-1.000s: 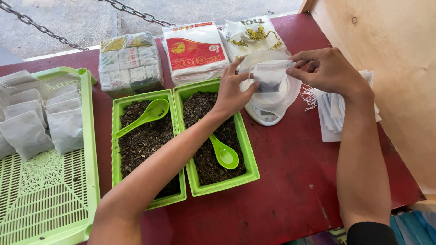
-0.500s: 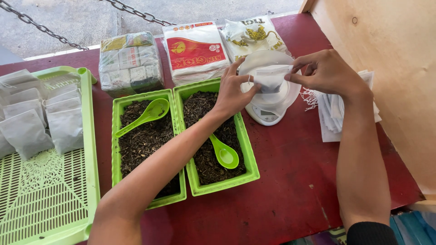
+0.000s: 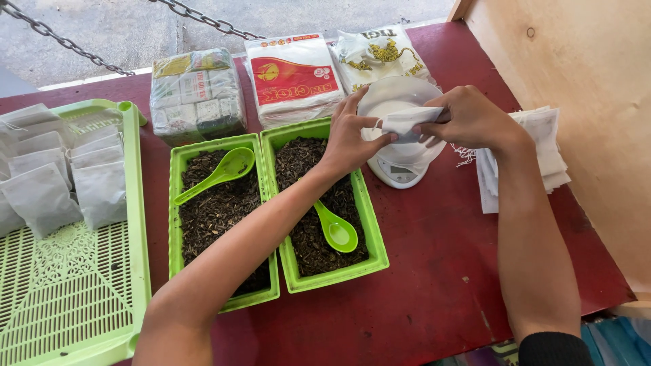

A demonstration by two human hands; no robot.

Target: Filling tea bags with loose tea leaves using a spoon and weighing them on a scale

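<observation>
Both your hands pinched the small white pouch [image 3: 407, 122] above the scale [image 3: 400, 159]: left hand [image 3: 349, 139] on its left end, right hand [image 3: 468, 118] covering the right end. Pouch contents couldn't be seen; the scale display was unreadable.

white pouch [image 3: 407, 122] folded flat, both hands pinching it

White pouch [image 3: 407, 122] in the grip; below it a white scale [image 3: 400, 166], beside it green tubs [image 3: 369, 224] of dark leaves on a dark red table [image 3: 434, 285]
</observation>
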